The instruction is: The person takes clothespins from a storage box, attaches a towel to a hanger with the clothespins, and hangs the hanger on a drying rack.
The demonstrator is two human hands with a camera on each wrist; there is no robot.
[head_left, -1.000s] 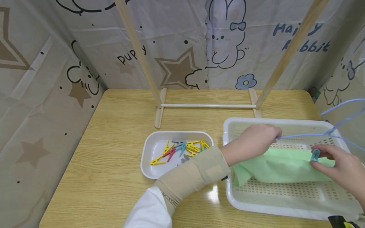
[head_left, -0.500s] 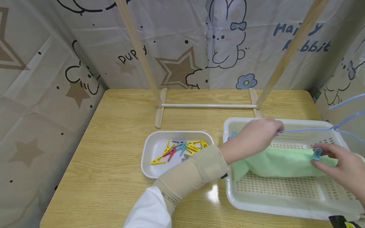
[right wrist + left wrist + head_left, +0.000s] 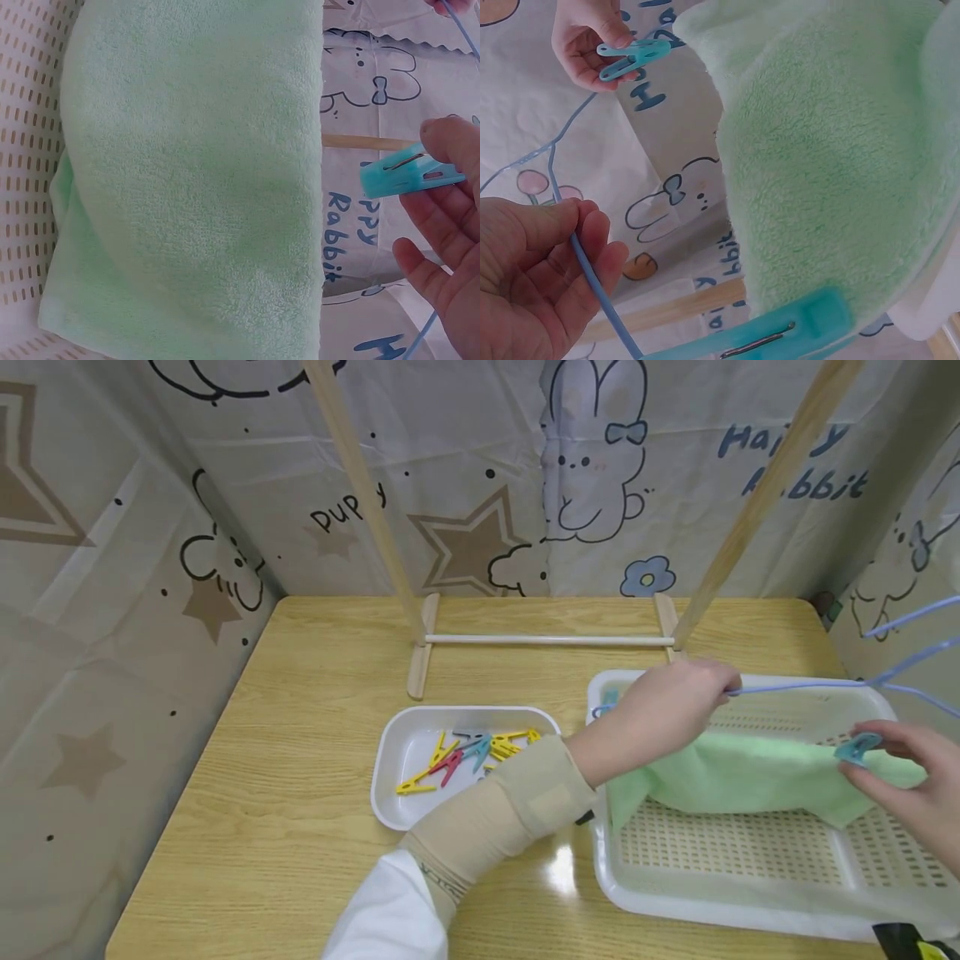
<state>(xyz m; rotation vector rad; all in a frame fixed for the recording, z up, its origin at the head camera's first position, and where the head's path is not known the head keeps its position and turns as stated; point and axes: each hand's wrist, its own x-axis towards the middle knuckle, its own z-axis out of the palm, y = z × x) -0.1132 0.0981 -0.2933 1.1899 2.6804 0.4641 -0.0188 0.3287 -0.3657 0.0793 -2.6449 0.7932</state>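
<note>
My left hand (image 3: 693, 693) grips the bottom bar of a blue wire hanger (image 3: 795, 686) above the basket. A light green towel (image 3: 750, 777) hangs from the hanger's left part. In the left wrist view a teal clothespin (image 3: 810, 322) is clamped on the towel's edge beside the hanger wire. My right hand (image 3: 918, 768) pinches a second teal clothespin (image 3: 857, 747) between thumb and fingers near the towel's right end. The right wrist view shows a small gap between this clothespin (image 3: 405, 171) and the towel (image 3: 202, 150). My left forearm hides part of the clothespin tray.
A white perforated basket (image 3: 622, 893) stands under both hands. To its left sits a white tray (image 3: 386, 793) with several yellow, red, teal and grey clothespins (image 3: 450, 760). Behind them stands a wooden frame (image 3: 360, 477) with a white crossbar (image 3: 547, 640) at its foot.
My left hand has lifted the hanger and towel slightly away from me. My right hand has shifted up and right, and its clothespin has turned sideways. A towel corner now hangs lower at right.
</note>
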